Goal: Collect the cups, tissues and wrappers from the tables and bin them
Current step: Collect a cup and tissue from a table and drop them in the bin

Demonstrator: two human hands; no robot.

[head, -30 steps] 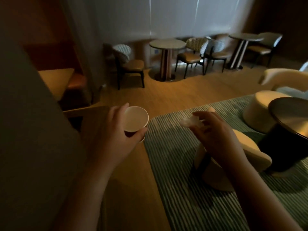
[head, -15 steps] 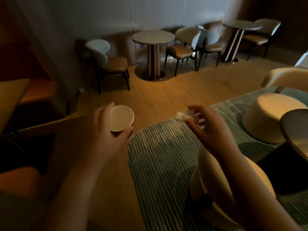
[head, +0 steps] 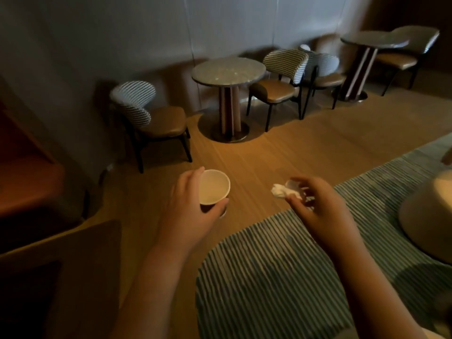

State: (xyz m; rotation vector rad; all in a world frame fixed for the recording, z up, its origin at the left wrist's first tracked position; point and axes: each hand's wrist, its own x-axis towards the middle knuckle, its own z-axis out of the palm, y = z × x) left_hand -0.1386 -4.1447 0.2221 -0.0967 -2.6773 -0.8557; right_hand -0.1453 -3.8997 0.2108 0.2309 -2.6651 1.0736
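- A paper cup (head: 214, 188) is gripped round its wall by the left hand (head: 190, 206), at lower centre of the frame.
- A crumpled tissue (head: 281, 192) is pinched by the right hand (head: 322, 209), just right of the cup.
- Both are judged light. The cup's thin wall is best held gently, and the soft tissue kept well enclosed.

Both arms out front, forearms bare. My left hand (head: 190, 214) wraps the cup (head: 213, 189) from its left side, thumb across the near wall, mouth up. My right hand (head: 322, 211) pinches a crumpled tissue (head: 281, 192) at the fingertips, palm down.
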